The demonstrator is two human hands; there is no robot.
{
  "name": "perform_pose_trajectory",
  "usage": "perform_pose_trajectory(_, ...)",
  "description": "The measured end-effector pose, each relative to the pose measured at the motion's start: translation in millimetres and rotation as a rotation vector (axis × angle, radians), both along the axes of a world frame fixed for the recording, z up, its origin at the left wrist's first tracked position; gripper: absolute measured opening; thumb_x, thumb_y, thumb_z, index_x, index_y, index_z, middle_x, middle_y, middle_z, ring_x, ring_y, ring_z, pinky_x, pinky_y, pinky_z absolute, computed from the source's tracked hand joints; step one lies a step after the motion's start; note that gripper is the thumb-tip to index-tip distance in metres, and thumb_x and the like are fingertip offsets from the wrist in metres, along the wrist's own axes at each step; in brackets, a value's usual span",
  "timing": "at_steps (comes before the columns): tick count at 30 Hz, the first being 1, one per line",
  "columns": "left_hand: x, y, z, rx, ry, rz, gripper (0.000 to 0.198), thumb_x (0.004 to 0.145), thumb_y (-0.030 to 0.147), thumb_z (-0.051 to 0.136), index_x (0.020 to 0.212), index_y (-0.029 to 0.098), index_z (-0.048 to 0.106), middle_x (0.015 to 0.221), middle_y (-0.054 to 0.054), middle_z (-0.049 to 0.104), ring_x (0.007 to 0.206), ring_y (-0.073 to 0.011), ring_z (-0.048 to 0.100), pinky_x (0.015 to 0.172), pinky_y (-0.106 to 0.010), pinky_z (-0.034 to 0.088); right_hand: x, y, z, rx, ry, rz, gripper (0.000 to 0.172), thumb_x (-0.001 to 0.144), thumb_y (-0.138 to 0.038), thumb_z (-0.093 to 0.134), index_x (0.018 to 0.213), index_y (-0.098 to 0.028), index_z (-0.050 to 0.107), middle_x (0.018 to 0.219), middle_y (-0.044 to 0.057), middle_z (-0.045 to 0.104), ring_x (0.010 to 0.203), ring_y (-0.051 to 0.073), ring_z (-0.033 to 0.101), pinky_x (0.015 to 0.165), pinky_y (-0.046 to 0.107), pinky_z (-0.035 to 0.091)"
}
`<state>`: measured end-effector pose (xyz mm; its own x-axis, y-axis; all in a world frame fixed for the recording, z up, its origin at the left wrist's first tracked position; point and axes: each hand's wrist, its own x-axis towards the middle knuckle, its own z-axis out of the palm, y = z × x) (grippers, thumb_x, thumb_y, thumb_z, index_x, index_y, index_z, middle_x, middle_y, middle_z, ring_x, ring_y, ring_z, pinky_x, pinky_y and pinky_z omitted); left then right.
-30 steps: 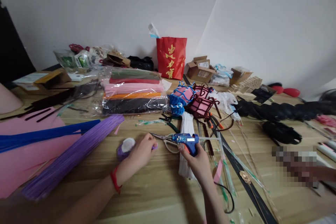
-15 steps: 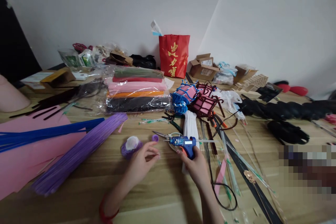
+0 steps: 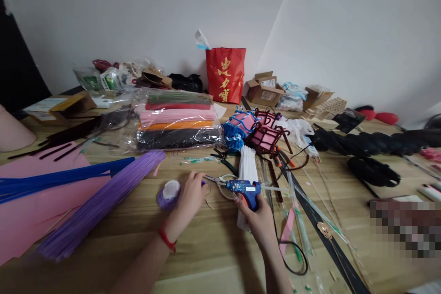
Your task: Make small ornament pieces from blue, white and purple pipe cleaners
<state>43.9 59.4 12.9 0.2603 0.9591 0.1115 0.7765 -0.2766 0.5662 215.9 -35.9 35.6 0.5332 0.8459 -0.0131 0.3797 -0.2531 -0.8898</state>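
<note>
My right hand [image 3: 257,216] grips a blue hot glue gun [image 3: 243,187] by its handle, nozzle pointing left, a clear glue stick out of the back. My left hand [image 3: 194,191], with a red cord at the wrist, closes its fingers on a small purple coil [image 3: 204,183], mostly hidden by them. Left of that hand sits a larger purple coiled piece with a white top [image 3: 171,190]. Scissors [image 3: 216,179] lie open-bladed just beyond the gun, partly behind it. A bundle of white pipe cleaners [image 3: 247,163] runs beneath the gun.
Purple pipe cleaners [image 3: 103,206] and blue ones lie over pink sheets [image 3: 20,229] at left. Behind are bagged coloured pipe cleaners [image 3: 179,117], pink-and-brown lantern shapes [image 3: 263,138] and a red bag [image 3: 226,73]. Glue sticks, cords and a black strip [image 3: 320,216] spread at right.
My left hand has moved forward and right from beside the larger purple piece and closed over the small purple coil. My right hand keeps the glue gun nearly still. The view shifts slightly.
</note>
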Motion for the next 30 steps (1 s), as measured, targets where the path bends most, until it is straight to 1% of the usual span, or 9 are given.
perform_pose_trajectory(6, 6.3, 6.7, -12.3, -0.065, 0.022, -0.02, 0.014, 0.072, 0.011, 0.059, 0.085, 0.013, 0.065, 0.09, -0.012, 0.065, 0.092, -0.0267, 0.057, 0.087, -0.041, 0.039, 3.3, -7.1, 2.5, -0.042, 0.012, -0.026, 0.038, 0.059, -0.05, 0.069, 0.071, -0.014, 0.062, 0.059, 0.004, 0.063, 0.054, 0.02, 0.058, 0.046, 0.026, 0.042)
perform_pose_trajectory(11, 2.1, -5.4, -9.3, -0.108, -0.084, -0.079, 0.008, 0.073, 0.013, 0.059, 0.072, 0.018, 0.065, 0.085, -0.006, 0.064, 0.086, -0.0205, 0.059, 0.082, -0.035, 0.044, -3.0, -8.8, 6.0, -0.052, 0.228, 0.073, 0.038, 0.062, -0.049, 0.068, 0.075, -0.014, 0.063, 0.058, 0.006, 0.067, 0.053, 0.022, 0.063, 0.048, 0.028, 0.046)
perform_pose_trajectory(14, 0.5, -15.5, -5.6, -0.18, -0.341, -0.047, 0.011, 0.078, 0.016, 0.052, 0.078, 0.018, 0.063, 0.087, -0.005, 0.064, 0.087, -0.0192, 0.061, 0.081, -0.036, 0.047, -6.7, -9.6, 8.2, -0.001, 0.204, 0.177, 0.032, 0.063, -0.044, 0.07, 0.075, -0.014, 0.066, 0.066, 0.008, 0.07, 0.062, 0.023, 0.065, 0.056, 0.028, 0.048)
perform_pose_trajectory(17, -7.6, -28.2, 0.8, -0.326, -0.595, -0.02, 0.017, 0.084, 0.025, 0.046, 0.091, 0.016, 0.059, 0.086, -0.005, 0.067, 0.076, -0.0183, 0.065, 0.068, -0.035, 0.054, -10.4, -10.0, 9.6, 0.039, 0.123, 0.189, 0.03, 0.065, -0.042, 0.07, 0.076, -0.014, 0.067, 0.072, 0.008, 0.071, 0.065, 0.023, 0.064, 0.06, 0.03, 0.049)
perform_pose_trajectory(19, -18.2, -37.1, 7.2, -0.515, -0.963, 0.079, 0.019, 0.081, 0.029, 0.053, 0.093, 0.016, 0.058, 0.101, -0.008, 0.065, 0.076, -0.0186, 0.067, 0.066, -0.035, 0.055, -14.3, -9.0, 10.1, 0.063, 0.162, 0.206, 0.031, 0.068, -0.044, 0.068, 0.076, -0.014, 0.065, 0.072, 0.009, 0.071, 0.067, 0.023, 0.065, 0.063, 0.031, 0.05)
perform_pose_trajectory(21, -31.7, -44.4, 14.8, -0.56, -1.155, 0.192, 0.026, 0.074, 0.031, 0.063, 0.095, 0.017, 0.06, 0.11, -0.008, 0.063, 0.076, -0.0174, 0.067, 0.066, -0.032, 0.056, -19.5, -6.5, 10.9, 0.082, 0.266, 0.263, 0.033, 0.07, -0.047, 0.066, 0.076, -0.015, 0.064, 0.07, 0.009, 0.07, 0.065, 0.023, 0.066, 0.064, 0.033, 0.052)
perform_pose_trajectory(24, -51.7, -50.1, 26.9, -0.551, -1.366, 0.32, 0.032, 0.075, 0.035, 0.063, 0.099, 0.014, 0.062, 0.117, -0.01, 0.061, 0.085, -0.0185, 0.066, 0.081, -0.034, 0.054, -28.3, -1.9, 13.4, 0.096, 0.375, 0.361, 0.038, 0.071, -0.053, 0.063, 0.077, -0.015, 0.064, 0.065, 0.008, 0.07, 0.062, 0.023, 0.066, 0.065, 0.035, 0.053)
perform_pose_trajectory(27, -63.8, -51.4, 36.3, -0.639, -1.534, 0.271, 0.039, 0.084, 0.042, 0.05, 0.108, 0.013, 0.061, 0.126, -0.014, 0.056, 0.105, -0.0244, 0.06, 0.099, -0.041, 0.043, -36.9, 1.0, 15.2, 0.073, 0.358, 0.451, 0.039, 0.07, -0.054, 0.063, 0.073, -0.016, 0.066, 0.071, 0.009, 0.071, 0.07, 0.023, 0.067, 0.071, 0.034, 0.053)
perform_pose_trajectory(30, -65.3, -52.1, 39.9, -0.663, -1.611, 0.241, 0.047, 0.088, 0.047, 0.038, 0.119, 0.015, 0.055, 0.131, -0.014, 0.052, 0.117, -0.0251, 0.052, 0.106, -0.043, 0.033, -46.3, -0.2, 13.7, 0.062, 0.375, 0.547, 0.039, 0.073, -0.054, 0.06, 0.072, -0.016, 0.068, 0.076, 0.009, 0.072, 0.075, 0.023, 0.067, 0.073, 0.033, 0.052)
